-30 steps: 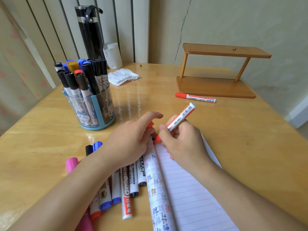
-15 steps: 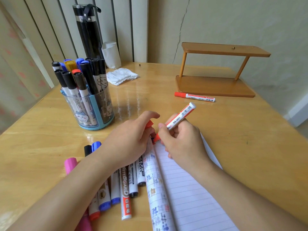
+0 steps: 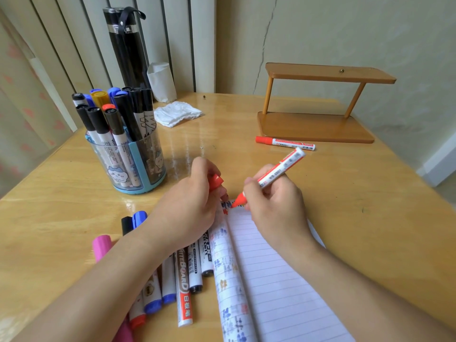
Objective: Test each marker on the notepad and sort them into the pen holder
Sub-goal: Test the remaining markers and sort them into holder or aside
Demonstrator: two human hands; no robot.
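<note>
The wooden table has a glossy yellow top. On its near edge lies the notepad, open to a white lined page, its cover rolled back along the left side and printed with rows of tiny cartoon figures. Against the far wall is a low two-tier wooden shelf, and in the far left corner stands a tall black tube with a strap.

The pen holder stands at the left of the table, well apart from the notepad. It is a clear round tub with light blue dividers and a little cartoon animal on its wall. It is packed with upright markers, mostly black-capped, plus some blue caps, one yellow and one red.

Left of the notepad, partly under the left forearm, lies a heap of loose markers. One reads "ITEBOARD" with Chinese characters on a red band; the others show black, blue, red and pink ends, their print too small to read.

The right hand grips the red marker like a pen, fingers curled round its white barrel. Its red nib points down at the top left corner of the page. The label begins "WB"; the rest is blurred. The left hand pinches the red cap just beside that nib.

A second red marker, capped, lies in front of the shelf with unreadable print. A crumpled white tissue sits behind the holder.
</note>
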